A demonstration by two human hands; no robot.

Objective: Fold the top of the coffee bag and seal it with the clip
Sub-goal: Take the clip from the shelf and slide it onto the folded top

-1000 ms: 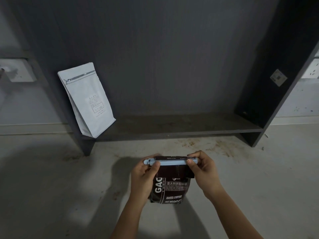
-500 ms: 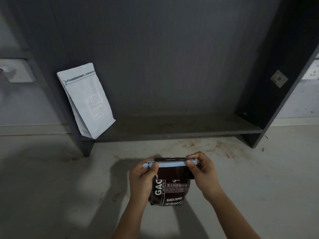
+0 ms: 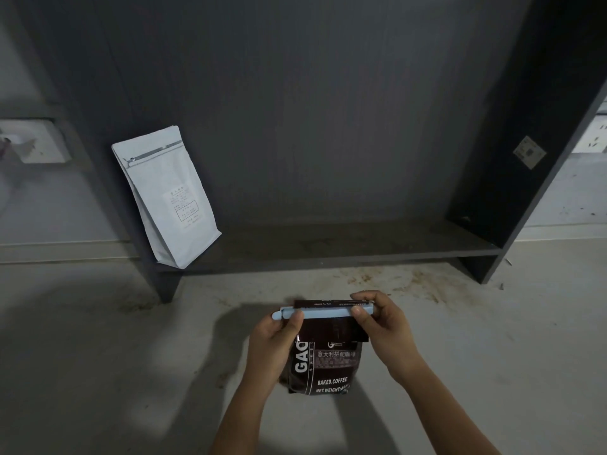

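A dark brown coffee bag (image 3: 328,362) with white lettering stands upright on the floor in front of me, its top folded over. A long pale blue clip (image 3: 325,313) lies across the folded top. My left hand (image 3: 274,346) pinches the clip's left end and holds the bag's left side. My right hand (image 3: 382,326) pinches the clip's right end, thumb in front and fingers behind. Whether the clip is fully snapped shut cannot be told.
A white pouch (image 3: 167,198) leans against the left wall of a dark open shelf unit (image 3: 345,247) ahead. The concrete floor (image 3: 98,323) is stained brown near the shelf. Wall sockets (image 3: 596,133) sit at far right.
Both hands stay on the clip ends. The bag and clip have barely shifted; only the view has moved slightly.
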